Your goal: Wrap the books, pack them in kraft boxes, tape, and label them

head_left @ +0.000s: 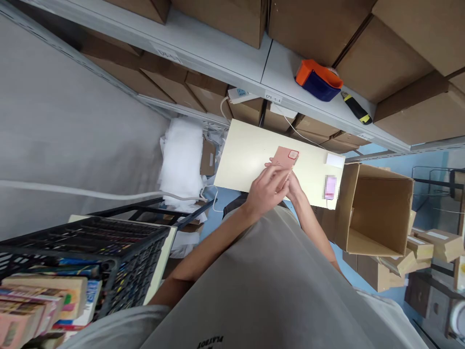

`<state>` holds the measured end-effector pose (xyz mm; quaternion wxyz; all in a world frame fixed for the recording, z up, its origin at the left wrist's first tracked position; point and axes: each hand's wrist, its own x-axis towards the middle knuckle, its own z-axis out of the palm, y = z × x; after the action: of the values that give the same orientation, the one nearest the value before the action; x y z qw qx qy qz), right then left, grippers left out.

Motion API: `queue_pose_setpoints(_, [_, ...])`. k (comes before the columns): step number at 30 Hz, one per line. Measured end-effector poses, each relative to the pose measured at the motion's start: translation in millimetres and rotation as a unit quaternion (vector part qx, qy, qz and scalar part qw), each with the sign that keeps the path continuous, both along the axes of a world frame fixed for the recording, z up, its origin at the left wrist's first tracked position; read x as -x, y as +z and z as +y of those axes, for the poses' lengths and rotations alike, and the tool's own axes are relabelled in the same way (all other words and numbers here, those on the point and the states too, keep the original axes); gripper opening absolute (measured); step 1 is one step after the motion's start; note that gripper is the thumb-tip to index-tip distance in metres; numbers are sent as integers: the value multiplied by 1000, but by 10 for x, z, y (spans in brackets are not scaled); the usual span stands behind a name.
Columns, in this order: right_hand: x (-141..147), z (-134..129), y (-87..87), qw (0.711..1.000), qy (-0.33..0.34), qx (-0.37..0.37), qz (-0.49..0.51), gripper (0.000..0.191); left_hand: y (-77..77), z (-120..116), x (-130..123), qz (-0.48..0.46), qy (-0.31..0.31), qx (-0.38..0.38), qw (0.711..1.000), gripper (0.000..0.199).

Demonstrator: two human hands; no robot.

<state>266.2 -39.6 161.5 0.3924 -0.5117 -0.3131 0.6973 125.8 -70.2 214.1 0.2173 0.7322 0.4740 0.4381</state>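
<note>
A small pink book or booklet (pixel 285 158) with a red-outlined white square near one corner is held over the cream table (pixel 236 155). My left hand (pixel 267 188) lies across its lower part, fingers bent over the cover. My right hand (pixel 293 186) is beneath and beside it, wrapped round its lower right edge and partly hidden by the left hand. Toward the table's right end rest a blurred pink-purple item (pixel 330 187) and a white rectangular item (pixel 334 160).
An open cardboard box (pixel 379 213) stands right of the table. A black crate (pixel 116 271) with books is at lower left. The shelf (pixel 279 63) ahead holds boxes, an orange-and-blue tape dispenser (pixel 318 81) and a yellow-black cutter (pixel 357 108). White packaging (pixel 182 160) lies left.
</note>
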Motion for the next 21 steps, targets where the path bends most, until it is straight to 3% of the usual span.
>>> queue_pose_setpoints(4, [-6, 82, 27, 999, 2, -32, -30, 58, -77, 73, 454, -83, 100, 81, 988, 34])
queue_pose_setpoints(8, [127, 141, -135, 993, 49, -49, -92, 74, -449, 259, 857, -121, 181, 177, 960, 33])
queue_pose_setpoints(13, [515, 387, -714, 986, 77, 0, -148, 85, -1125, 599, 1220, -126, 218, 246, 936, 35])
queue_pose_setpoints(21, [1032, 998, -1779, 962, -21, 72, -263, 48, -2368, 1228, 1502, -98, 214, 367, 900, 40])
